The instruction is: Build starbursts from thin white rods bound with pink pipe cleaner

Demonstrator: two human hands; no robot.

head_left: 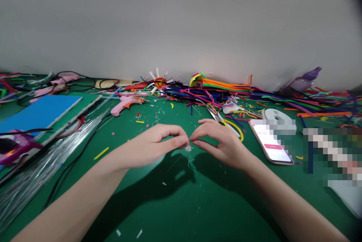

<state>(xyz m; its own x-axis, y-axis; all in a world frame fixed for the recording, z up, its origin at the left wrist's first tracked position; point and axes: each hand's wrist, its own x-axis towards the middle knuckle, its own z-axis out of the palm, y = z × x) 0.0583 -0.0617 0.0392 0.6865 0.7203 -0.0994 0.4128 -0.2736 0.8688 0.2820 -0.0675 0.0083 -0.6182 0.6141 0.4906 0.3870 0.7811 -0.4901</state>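
My left hand [161, 144] is closed in a pinch above the table, thumb against forefinger. A tiny whitish, see-through piece [188, 148] shows at its fingertips; its kind is too small to tell. From the other side my right hand [219, 140] comes up to the same spot, thumb and fingers drawn together. The fingertips of both hands nearly meet there. Whether the right fingers grip the piece or a fine strand is too small to make out. Both hands cast dark shadows on the green tabletop [175, 212].
A pink glue gun [124, 105] lies behind my left hand, yellow-handled scissors [233, 127] behind my right. Bundled pipe cleaners [226, 83] line the wall. At right are a phone [270, 146] and a white spool [278, 119]; at left, a blue board [42, 112] and clear sticks [56, 159].
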